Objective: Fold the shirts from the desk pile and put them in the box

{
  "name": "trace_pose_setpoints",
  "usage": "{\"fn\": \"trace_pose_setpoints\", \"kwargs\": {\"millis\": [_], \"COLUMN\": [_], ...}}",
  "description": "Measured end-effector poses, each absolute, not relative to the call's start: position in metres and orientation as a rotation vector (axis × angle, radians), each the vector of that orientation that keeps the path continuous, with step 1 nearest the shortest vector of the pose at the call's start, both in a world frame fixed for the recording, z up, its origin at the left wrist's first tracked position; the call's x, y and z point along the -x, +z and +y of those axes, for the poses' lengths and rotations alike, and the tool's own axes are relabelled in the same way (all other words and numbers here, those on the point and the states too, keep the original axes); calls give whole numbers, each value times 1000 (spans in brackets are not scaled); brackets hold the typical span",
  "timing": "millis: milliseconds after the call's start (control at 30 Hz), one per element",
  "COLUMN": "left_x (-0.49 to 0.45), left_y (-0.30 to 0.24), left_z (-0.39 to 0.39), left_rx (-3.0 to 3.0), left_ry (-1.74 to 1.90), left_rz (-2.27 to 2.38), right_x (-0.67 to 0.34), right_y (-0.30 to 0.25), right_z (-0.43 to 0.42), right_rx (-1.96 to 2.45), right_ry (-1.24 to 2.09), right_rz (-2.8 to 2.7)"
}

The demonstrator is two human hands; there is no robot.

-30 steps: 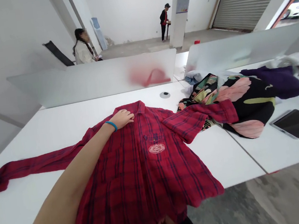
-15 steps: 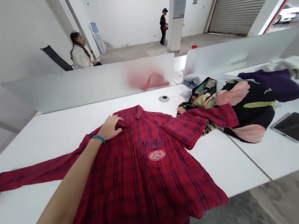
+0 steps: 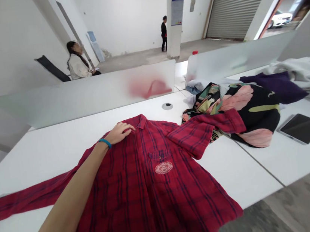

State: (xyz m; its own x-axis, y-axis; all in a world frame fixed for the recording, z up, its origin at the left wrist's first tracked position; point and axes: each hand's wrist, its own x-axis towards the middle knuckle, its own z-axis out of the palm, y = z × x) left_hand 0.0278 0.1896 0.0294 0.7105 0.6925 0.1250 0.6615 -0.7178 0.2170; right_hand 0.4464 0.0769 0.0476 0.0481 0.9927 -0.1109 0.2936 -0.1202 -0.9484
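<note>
Our white desk [image 3: 235,170] — a red plaid shirt [image 3: 153,191] spread out, its sleeve across a black floral garment [image 3: 255,107], a purple cloth [image 3: 275,80], a grey cloth [image 3: 302,71], a dark tablet [image 3: 300,128], a round cable grommet [image 3: 167,106]

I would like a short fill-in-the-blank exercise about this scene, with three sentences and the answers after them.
1. The left hand lies on the red shirt, with a ____ band on its wrist.
2. A ____ patch sits on the shirt's chest.
3. One sleeve lies over a ____ cloth with pink flowers.

Answers: blue, white, black.
</note>
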Motion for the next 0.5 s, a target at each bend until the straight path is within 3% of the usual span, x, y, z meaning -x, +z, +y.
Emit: {"fn": "trace_pose_setpoints", "kwargs": {"millis": [233,400,500], "left_x": [-43,-39,-39], "left_y": [22,11,5], "left_z": [200,202,202], "left_rx": [-2949,-2901,-2857], "left_ry": [177,281,352], "left_rz": [1059,1166,1274], "right_x": [-520,-529,-512], "right_y": [64,54,72], "right_z": [137,147,143], "right_rx": [1813,1683,1715], "right_ry": [-8,132,-11], "right_rz": [-804,-1101,-937]}}
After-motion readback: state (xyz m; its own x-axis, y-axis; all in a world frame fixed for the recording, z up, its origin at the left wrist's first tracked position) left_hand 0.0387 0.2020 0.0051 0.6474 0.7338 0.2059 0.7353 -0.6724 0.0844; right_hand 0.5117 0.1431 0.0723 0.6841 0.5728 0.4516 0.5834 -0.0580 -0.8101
